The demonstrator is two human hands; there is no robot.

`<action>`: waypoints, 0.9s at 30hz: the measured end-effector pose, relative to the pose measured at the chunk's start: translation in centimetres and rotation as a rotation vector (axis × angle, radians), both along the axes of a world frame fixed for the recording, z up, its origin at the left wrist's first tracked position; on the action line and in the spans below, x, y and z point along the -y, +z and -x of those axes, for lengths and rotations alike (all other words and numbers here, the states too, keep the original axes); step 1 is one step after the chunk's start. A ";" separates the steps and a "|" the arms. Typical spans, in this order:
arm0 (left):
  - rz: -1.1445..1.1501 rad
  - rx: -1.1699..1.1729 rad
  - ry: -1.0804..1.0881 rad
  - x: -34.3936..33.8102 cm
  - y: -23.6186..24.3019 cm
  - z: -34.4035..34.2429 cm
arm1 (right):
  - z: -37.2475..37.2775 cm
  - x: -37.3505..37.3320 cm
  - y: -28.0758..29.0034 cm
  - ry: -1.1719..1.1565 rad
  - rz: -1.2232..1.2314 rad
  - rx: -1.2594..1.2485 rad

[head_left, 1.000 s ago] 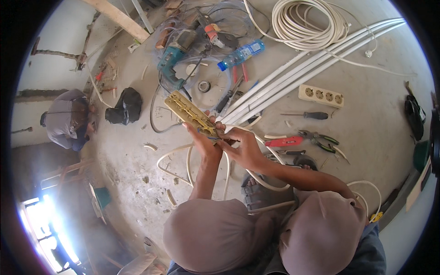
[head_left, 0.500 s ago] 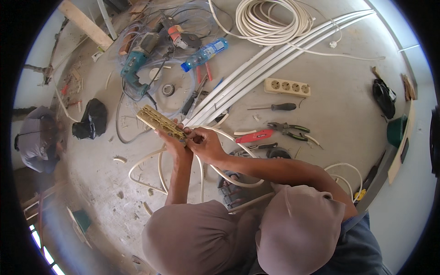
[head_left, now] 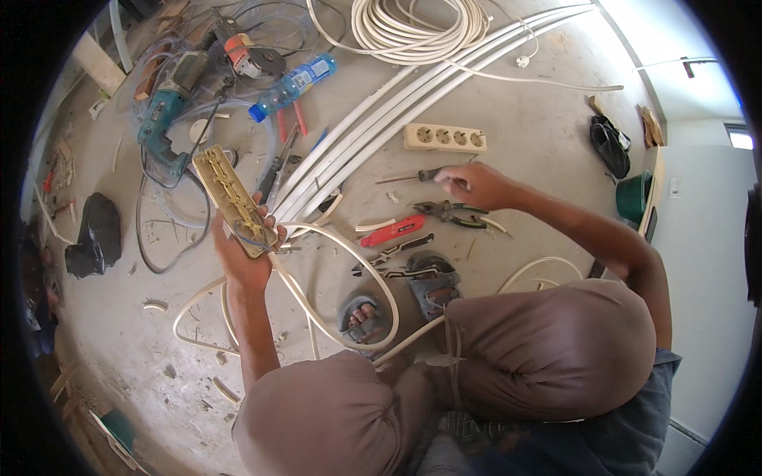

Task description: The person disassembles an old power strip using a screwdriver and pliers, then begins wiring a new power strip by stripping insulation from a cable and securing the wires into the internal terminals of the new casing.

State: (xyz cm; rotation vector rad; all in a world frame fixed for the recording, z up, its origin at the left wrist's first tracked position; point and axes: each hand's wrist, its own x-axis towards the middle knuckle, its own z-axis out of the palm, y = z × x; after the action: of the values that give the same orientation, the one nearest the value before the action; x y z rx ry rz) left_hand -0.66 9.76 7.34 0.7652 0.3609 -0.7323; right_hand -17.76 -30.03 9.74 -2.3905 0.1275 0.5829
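Note:
My left hand (head_left: 244,255) grips the cream power-strip body (head_left: 225,190), its back open on brass strips and wires, with a white cable (head_left: 317,231) beside it. My right hand (head_left: 475,184) is at the dark screwdriver (head_left: 429,173) on the floor; its fingertips are blurred, so I cannot tell their grip. Just beyond lies the socket face (head_left: 444,137) with four outlets. Below my right hand are green-black pliers (head_left: 468,218), a red-handled cutter (head_left: 393,230) and another black tool (head_left: 397,252).
White conduits (head_left: 381,103) and coiled cable (head_left: 421,24) lie ahead, with a bottle (head_left: 294,86), rotary hammer (head_left: 163,119) and angle grinder (head_left: 246,51). Black bags (head_left: 95,238) (head_left: 609,147), a green bucket (head_left: 631,198) and a partly hidden crouching person (head_left: 40,293) are at the sides.
My right hand has left the open strip and moved right to the screwdriver. My left hand still holds the strip, now tilted more steeply. The whole view has shifted rightward.

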 end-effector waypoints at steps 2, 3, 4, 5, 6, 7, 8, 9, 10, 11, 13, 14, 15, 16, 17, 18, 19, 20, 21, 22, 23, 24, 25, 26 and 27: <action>0.035 0.004 -0.002 0.6 0.4 0.6 | 2.9 0.7 -1.6 0.047 0.080 0.075; 0.023 0.029 -0.010 1.0 0.2 0.8 | 3.7 1.0 -2.2 0.056 0.091 0.074; -0.002 0.060 -0.015 0.8 0.4 0.8 | 3.8 0.4 -2.3 0.067 0.089 0.079; -0.020 0.077 -0.052 0.8 0.2 0.9 | 3.9 0.0 -2.6 0.079 0.087 0.085; -0.048 0.052 -0.083 0.6 -0.1 1.1 | 4.1 -0.4 -3.4 0.079 0.090 0.109; -0.077 0.036 -0.110 0.2 -0.2 1.3 | 3.9 -0.9 -4.2 0.081 0.094 0.143; -0.106 0.019 -0.135 -0.1 -0.2 1.4 | 3.6 -1.3 -5.0 0.085 0.097 0.175; -0.205 0.013 -0.133 -0.1 -0.4 1.6 | 3.1 -1.8 -5.9 0.090 0.077 0.208; -0.173 -0.023 -0.091 -0.6 -0.6 1.7 | 2.2 -2.6 -6.7 0.098 0.052 0.246; -0.137 -0.059 -0.050 -1.0 -1.4 1.8 | 1.3 -3.4 -7.4 0.105 0.031 0.283; -0.076 -0.138 0.019 -1.9 -2.8 1.9 | -0.7 -5.3 -8.7 0.106 0.049 0.329; -0.046 -0.125 -0.002 -2.3 -2.8 2.1 | -1.9 -6.0 -8.9 0.111 0.059 0.361; -0.016 -0.112 -0.024 -2.7 -2.9 2.3 | -2.8 -6.7 -9.0 0.098 0.029 0.382; 0.014 -0.105 -0.050 -2.8 -2.9 2.6 | -3.5 -7.3 -9.2 0.082 0.000 0.396; 0.061 -0.098 -0.080 -2.9 -2.9 2.6 | -4.1 -8.0 -9.2 0.065 -0.029 0.410; -0.013 -0.085 -0.058 -3.2 -2.8 2.5 | -4.8 -8.5 -9.3 0.059 -0.045 0.419; -0.078 -0.086 -0.046 -2.2 -2.2 2.6 | -4.8 -8.3 -9.2 0.046 -0.050 0.415; -0.137 -0.083 -0.029 -1.5 -1.4 2.7 | -5.1 -8.0 -9.2 0.038 -0.050 0.413; -0.144 -0.087 -0.012 -1.2 -0.4 2.8 | -5.3 -7.5 -9.3 0.003 -0.043 0.416; -0.122 -0.082 -0.013 -0.9 -0.5 2.8 | -5.4 -6.2 -9.6 -0.038 -0.020 0.413; -0.104 -0.074 -0.005 -1.4 -0.4 2.5 | -5.7 -5.2 -9.5 -0.071 -0.001 0.414; -0.085 -0.066 -0.001 -2.0 -0.3 2.2 | -5.7 -3.9 -9.3 -0.069 0.027 0.421; -0.036 -0.052 -0.007 -2.5 -0.5 2.1 | -5.4 -2.3 -8.9 -0.067 0.063 0.424; -0.085 -0.035 0.008 -2.3 -0.3 2.4 | -4.8 -1.0 -8.6 -0.069 0.097 0.427; -0.134 -0.017 0.021 -2.0 0.1 2.8 | -3.9 0.0 -8.6 -0.011 0.168 0.390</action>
State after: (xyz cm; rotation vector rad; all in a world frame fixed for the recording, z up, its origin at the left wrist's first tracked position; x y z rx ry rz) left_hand -3.46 11.76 7.46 0.8807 0.4366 -0.6999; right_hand -13.86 -30.04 1.16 -2.6153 0.0194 0.0953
